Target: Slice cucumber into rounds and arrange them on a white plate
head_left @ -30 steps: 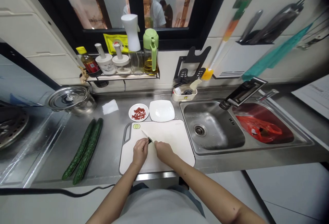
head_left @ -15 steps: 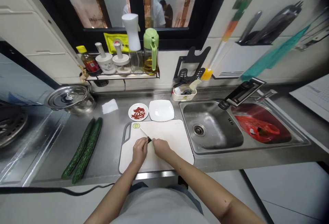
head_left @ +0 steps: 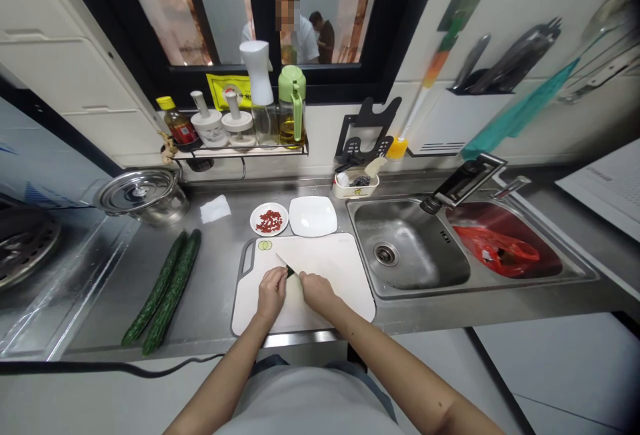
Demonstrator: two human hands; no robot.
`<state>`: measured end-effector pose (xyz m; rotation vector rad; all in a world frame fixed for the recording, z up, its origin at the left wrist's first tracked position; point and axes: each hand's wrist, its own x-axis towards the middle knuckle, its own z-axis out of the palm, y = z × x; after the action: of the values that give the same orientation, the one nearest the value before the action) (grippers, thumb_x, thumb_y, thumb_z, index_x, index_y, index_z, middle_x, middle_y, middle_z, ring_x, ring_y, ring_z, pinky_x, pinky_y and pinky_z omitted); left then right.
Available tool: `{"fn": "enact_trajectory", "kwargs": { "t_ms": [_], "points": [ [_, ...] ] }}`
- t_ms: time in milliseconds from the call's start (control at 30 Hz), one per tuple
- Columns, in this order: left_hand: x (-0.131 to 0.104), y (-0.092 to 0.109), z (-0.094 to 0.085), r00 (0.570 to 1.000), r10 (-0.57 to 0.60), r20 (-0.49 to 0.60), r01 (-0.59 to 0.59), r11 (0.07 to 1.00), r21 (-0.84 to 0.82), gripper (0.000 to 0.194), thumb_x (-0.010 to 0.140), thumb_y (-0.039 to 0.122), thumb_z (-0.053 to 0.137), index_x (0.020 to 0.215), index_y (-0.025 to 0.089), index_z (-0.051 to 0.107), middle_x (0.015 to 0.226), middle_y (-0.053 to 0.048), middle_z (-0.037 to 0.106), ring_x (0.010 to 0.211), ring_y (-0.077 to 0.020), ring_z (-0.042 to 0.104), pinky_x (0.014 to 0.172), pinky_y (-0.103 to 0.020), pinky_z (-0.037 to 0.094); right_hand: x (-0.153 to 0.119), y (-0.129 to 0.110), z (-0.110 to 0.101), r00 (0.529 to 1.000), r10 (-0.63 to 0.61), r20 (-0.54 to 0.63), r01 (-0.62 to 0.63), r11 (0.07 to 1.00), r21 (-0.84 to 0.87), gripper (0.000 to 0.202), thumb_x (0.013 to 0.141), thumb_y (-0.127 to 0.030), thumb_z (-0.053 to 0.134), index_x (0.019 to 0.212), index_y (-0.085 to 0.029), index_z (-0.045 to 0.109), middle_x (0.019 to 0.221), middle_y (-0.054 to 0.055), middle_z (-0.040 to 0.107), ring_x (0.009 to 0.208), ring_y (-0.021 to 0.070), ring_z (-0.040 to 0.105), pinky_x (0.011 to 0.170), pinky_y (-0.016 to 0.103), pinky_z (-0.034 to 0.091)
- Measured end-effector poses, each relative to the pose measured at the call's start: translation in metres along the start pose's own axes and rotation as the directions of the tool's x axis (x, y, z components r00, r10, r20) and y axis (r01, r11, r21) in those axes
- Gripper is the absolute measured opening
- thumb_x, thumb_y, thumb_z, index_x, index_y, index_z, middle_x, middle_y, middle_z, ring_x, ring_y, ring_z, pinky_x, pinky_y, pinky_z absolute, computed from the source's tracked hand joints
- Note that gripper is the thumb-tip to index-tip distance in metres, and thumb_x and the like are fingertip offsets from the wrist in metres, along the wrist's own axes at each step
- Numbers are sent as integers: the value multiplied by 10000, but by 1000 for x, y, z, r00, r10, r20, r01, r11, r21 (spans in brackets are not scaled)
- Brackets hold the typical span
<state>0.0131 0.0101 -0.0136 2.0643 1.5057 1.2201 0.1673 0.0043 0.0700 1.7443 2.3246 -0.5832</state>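
My right hand [head_left: 318,291] is closed around the handle of a knife [head_left: 283,261], its blade pointing up and to the left over the white cutting board [head_left: 345,268]. Pinched in my left hand [head_left: 273,290] is a short dark green piece of cucumber [head_left: 291,272], partly covered by the fingers and right at the blade. Pale cucumber slices [head_left: 265,245] lie overlapping at the board's upper left corner. Two whole cucumbers [head_left: 173,292] rest side by side on the steel counter, left of the board.
Behind the board stand a small plate of red bits [head_left: 254,224] and a white square plate [head_left: 313,215]. To the right is a double sink [head_left: 415,248] with a red plastic bag [head_left: 500,252]. A lidded pot [head_left: 145,198] and a white tissue [head_left: 215,208] are at left. Seasoning bottles [head_left: 183,125] line a rack.
The knife has shifted slightly to the right, with my right hand. My left hand stays on the cucumber piece. The whole view has tilted a little.
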Motion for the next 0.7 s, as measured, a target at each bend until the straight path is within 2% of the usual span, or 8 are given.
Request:
{"fn": "enact_trajectory", "kwargs": {
  "t_ms": [333, 700],
  "points": [
    [1, 2, 0, 1000, -12, -20, 12, 1000, -2, 185, 892, 207, 463, 916, 184, 645, 933, -69, 673, 882, -177, 604, 816, -344, 503, -25, 13, 6, 999, 15, 29, -15, 1000, -21, 296, 881, -92, 331, 1081, -139, 545, 891, 133, 671, 914, 218, 642, 747, 303, 463],
    [0, -1, 1, 1000, -22, -19, 22, 1000, -1, 194, 895, 217, 458, 923, 184, 647, 938, -68, 675, 889, -178, 607, 823, -349, 502, -2, -1, 1, 1000, 14, 5, -14, 1000, 2, 311, 896, -96, 325, 1126, -129, 532, 931, 133, 672, 939, 206, 639, 778, 299, 461]
  ]
}}
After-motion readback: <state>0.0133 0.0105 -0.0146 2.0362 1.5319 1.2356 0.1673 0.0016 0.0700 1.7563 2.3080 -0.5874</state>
